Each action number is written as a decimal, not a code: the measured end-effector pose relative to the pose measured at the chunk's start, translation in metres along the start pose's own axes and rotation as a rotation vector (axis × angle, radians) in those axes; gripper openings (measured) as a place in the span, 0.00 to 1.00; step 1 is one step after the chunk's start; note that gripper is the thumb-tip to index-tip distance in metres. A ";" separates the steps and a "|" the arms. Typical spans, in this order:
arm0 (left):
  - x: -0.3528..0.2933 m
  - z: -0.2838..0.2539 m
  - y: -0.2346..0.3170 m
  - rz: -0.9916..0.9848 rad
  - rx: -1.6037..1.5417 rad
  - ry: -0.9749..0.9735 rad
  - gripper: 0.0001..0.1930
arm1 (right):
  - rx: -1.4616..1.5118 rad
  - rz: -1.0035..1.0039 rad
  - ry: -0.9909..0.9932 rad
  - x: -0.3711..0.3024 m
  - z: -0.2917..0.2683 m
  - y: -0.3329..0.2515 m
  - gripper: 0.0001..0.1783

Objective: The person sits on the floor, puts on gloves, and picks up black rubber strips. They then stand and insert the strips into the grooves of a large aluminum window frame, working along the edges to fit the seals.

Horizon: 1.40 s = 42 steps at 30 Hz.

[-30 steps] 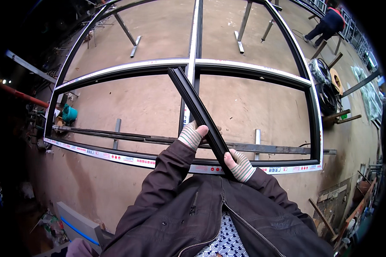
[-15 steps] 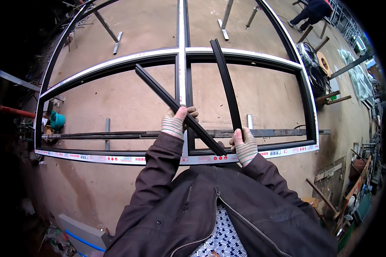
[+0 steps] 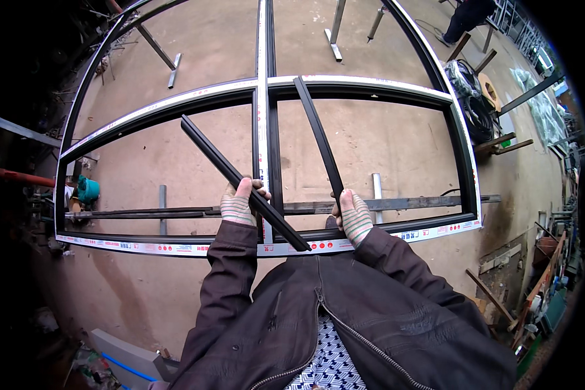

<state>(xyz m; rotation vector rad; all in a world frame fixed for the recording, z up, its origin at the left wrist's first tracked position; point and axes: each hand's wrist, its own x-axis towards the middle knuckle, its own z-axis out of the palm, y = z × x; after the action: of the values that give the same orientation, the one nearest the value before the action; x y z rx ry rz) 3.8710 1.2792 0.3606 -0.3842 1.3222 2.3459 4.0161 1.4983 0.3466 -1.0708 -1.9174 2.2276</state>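
My left hand, in a striped fingerless glove, is closed around a black profile strip. This strip slants from upper left down to the frame's near bar. My right hand, gloved alike, grips the lower end of a second black profile strip, which points away from me and leans slightly left. Both strips are held over a large black window frame whose faces carry white printed film. The frame's upright divider runs just right of my left hand.
Dark support bars run crosswise beneath the frame. A green bucket stands at the left. Coiled black hoses lie at the right, near clear plastic sheeting. Another person stands at the far right. A grey panel is at lower left.
Both hands have shifted left with their strips. The left strip's lower end now lies over the near bar's white film. The second person has moved slightly at the far right.
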 end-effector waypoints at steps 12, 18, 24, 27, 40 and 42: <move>-0.012 0.009 0.009 0.115 0.220 0.058 0.11 | -0.592 -0.465 0.045 0.008 -0.013 -0.022 0.21; -0.012 0.035 0.015 0.130 0.083 -0.146 0.19 | -0.736 -0.732 -0.069 0.012 -0.014 -0.038 0.24; -0.006 0.037 0.011 0.105 0.030 -0.148 0.20 | -0.835 -0.927 -0.113 0.021 -0.014 -0.040 0.26; 0.000 0.031 0.019 0.179 0.030 -0.107 0.18 | -0.935 -0.995 -0.239 0.028 -0.030 -0.048 0.27; -0.009 0.033 0.017 0.362 -0.119 0.141 0.11 | -0.957 -1.200 -0.034 0.033 -0.027 -0.085 0.22; -0.009 0.035 0.016 0.394 -0.084 0.096 0.12 | -0.834 -1.004 -0.130 0.027 -0.010 -0.076 0.15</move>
<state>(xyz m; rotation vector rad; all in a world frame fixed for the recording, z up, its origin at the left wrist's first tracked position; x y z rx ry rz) 3.8698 1.3005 0.3941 -0.2842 1.4568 2.7428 3.9689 1.5372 0.4006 0.1577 -2.6223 0.9795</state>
